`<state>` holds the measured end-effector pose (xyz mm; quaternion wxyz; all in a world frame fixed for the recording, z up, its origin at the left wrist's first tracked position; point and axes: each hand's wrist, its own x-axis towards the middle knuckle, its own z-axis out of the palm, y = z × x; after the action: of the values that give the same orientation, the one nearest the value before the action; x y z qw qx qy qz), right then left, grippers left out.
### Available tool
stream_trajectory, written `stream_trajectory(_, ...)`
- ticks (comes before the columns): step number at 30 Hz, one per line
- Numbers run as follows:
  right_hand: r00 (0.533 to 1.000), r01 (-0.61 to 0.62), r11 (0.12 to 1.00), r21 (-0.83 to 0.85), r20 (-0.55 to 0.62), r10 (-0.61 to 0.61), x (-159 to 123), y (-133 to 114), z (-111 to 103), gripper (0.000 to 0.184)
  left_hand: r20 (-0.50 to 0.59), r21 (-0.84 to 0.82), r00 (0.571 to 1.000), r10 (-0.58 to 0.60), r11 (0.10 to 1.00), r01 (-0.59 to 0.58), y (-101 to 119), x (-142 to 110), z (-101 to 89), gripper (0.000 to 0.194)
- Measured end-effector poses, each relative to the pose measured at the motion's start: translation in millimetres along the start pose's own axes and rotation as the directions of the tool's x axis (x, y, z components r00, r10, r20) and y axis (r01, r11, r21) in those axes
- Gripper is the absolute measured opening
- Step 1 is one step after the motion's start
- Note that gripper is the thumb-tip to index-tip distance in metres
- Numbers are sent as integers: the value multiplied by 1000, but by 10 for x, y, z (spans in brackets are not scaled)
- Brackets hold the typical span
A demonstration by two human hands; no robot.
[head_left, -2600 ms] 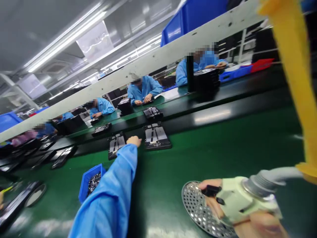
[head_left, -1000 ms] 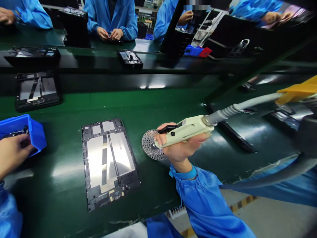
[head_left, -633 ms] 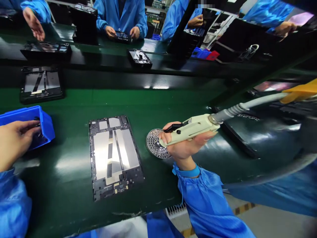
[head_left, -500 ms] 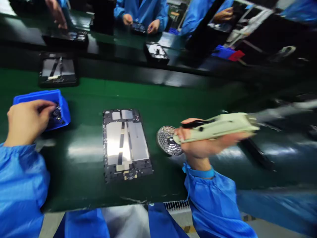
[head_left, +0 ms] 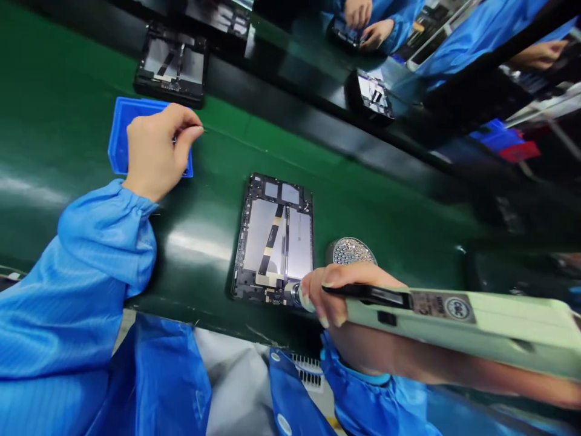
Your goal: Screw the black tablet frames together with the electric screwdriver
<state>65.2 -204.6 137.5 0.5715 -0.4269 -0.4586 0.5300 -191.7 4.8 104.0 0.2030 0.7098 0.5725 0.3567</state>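
My right hand [head_left: 356, 275] is wrapped round a pale green electric screwdriver [head_left: 494, 324] with a black lever. Its nose points left, over the lower right corner of an opened tablet [head_left: 297, 242] whose silvery batteries and dark ribbon cable show. Whether the bit touches the tablet cannot be seen. My left hand [head_left: 157, 148] has thumb and forefinger pinched together above a blue bin [head_left: 120, 130]; anything between the fingertips is too small to name. Behind the right hand stands a round metal dish of screws [head_left: 351, 250], partly covered by it.
Another opened tablet [head_left: 172, 63] lies beyond the blue bin. Across a dark raised ledge [head_left: 290, 97] is a further device [head_left: 374, 94]. A co-worker's hands [head_left: 370, 24] handle a device at the back. The green bench [head_left: 195, 309] ends close to my body.
My left hand has come up out of the bin, fingers pinched. The screwdriver has swung from beside the screw dish to the tablet's lower right corner. The view has shifted and tilted.
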Motion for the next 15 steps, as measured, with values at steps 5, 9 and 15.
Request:
stream_trajectory(5,999,4,1000,-25,42,-3,-4,58,-42,57,70,-141,984,162,978,-151,216,-137,230,23)
stream_trajectory(9,999,14,999,-30,30,-13,-6,81,-7,50,235,-318,918,320,918,-238,581,-430,581,13)
stream_trajectory(15,998,52,998,-32,44,-51,69,122,106,39,617,-454,678,400,884,-108,932,-874,1088,12)
